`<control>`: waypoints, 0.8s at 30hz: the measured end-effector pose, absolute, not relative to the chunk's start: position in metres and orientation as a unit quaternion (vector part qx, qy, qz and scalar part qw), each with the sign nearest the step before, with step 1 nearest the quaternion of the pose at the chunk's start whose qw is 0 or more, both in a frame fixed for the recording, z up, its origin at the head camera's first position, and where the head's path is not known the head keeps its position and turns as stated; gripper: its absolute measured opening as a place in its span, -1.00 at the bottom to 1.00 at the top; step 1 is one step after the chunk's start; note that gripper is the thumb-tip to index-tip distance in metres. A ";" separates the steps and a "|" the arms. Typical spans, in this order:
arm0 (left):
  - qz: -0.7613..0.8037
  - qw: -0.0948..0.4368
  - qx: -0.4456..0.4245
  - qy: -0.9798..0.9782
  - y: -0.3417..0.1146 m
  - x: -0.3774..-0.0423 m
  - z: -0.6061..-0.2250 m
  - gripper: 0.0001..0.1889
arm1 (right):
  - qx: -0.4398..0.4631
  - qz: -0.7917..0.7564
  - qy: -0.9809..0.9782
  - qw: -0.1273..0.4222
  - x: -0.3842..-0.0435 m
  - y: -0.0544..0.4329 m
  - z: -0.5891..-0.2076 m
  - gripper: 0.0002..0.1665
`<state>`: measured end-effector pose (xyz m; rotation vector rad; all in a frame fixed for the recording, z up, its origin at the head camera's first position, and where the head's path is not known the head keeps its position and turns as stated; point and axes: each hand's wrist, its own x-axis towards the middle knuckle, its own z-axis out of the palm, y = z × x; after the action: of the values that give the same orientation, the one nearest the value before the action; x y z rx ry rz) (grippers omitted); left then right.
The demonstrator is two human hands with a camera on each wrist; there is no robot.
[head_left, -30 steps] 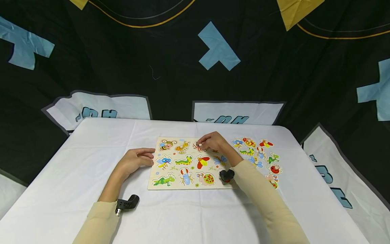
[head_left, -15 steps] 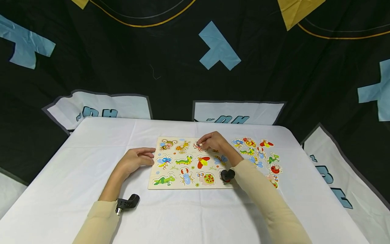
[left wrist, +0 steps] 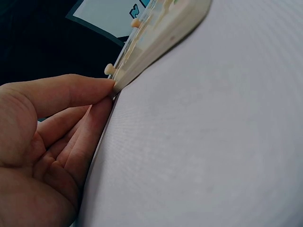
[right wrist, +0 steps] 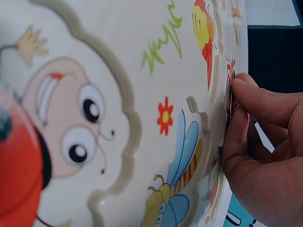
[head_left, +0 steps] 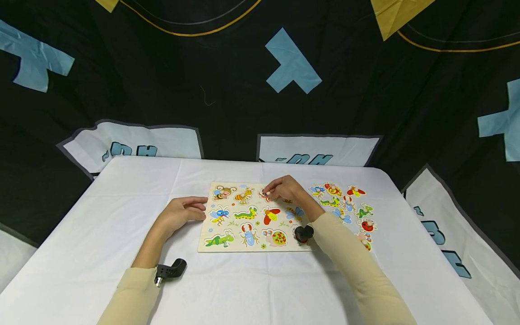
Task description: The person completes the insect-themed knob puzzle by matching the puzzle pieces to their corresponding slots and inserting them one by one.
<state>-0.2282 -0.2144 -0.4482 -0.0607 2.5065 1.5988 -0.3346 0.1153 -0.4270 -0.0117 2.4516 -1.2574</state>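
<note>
Wood, pale and smooth, makes up the flat rectangular puzzle board (head_left: 235,248), which lies on a creased white cloth (head_left: 227,289) covering the table (head_left: 122,225), toward the middle of its far edge. Rows of bright insect shapes fill the board. Loose pieces (head_left: 348,204) with wavy outlines and vivid printed faces lie clustered beside it, near the table's right edge.

The left wrist view gives what the head view flattens: the board's side edge and rounded knobs (left wrist: 109,69) standing up from its face. The right wrist view shows the depth of a scalloped recess (right wrist: 130,104) around a grinning red insect (right wrist: 71,118); in the head view a black wrist camera (head_left: 304,234) and the right sleeve (head_left: 353,262) cover the board's near right corner.

The left hand (head_left: 180,212) rests extended fingertips against the board's left edge, close to its far corner. Thumb and finger of the right hand (head_left: 284,188) pinch narrowly at the red-legged spider piece (head_left: 264,197), by the board's far edge; whether it sits fully down cannot be told.
</note>
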 end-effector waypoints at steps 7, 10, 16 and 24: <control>0.530 0.088 -0.030 0.843 -0.215 -0.228 -0.450 -0.35 | -0.006 -0.450 0.872 0.193 -0.335 0.115 -0.429 -0.82; 0.532 0.086 -0.029 0.842 -0.215 -0.227 -0.451 -0.35 | -0.008 -0.450 0.872 0.194 -0.335 0.116 -0.430 -0.81; 0.529 0.086 -0.029 0.843 -0.215 -0.227 -0.450 -0.35 | -0.006 -0.443 0.876 0.190 -0.336 0.115 -0.429 -0.81; 0.531 0.086 -0.030 0.843 -0.215 -0.229 -0.450 -0.35 | 0.004 -0.440 0.877 0.190 -0.330 0.118 -0.422 -0.75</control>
<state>-0.2291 -0.2148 -0.4497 -0.0902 2.5116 1.5825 -0.3299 0.1184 -0.4216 0.0111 2.4656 -1.2369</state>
